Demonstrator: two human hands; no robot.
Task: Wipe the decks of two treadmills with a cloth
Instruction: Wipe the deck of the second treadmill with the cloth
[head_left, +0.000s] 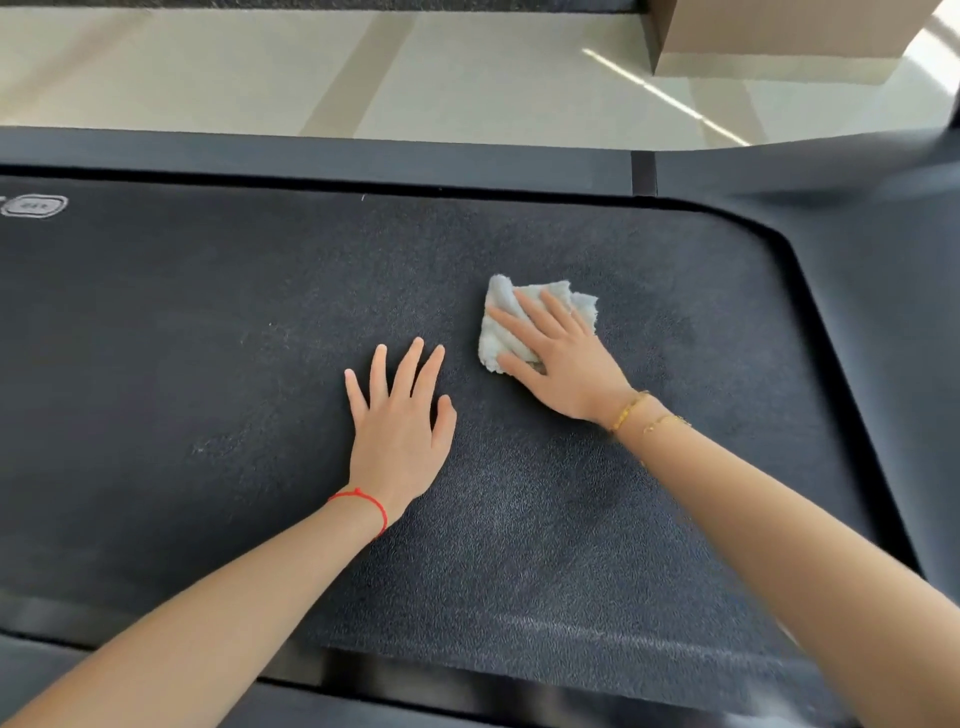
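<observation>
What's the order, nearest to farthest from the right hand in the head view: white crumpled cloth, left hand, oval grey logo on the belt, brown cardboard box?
1. White crumpled cloth: directly under the right hand, touching.
2. Left hand: beside it, flat on the dark treadmill belt.
3. Brown cardboard box: on the floor, top right.
4. Oval grey logo: belt's far left edge.

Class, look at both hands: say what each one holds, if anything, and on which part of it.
The right hand presses flat on the near part of the white cloth, not gripping it. The left hand holds nothing; it rests flat on the treadmill deck.
</observation>
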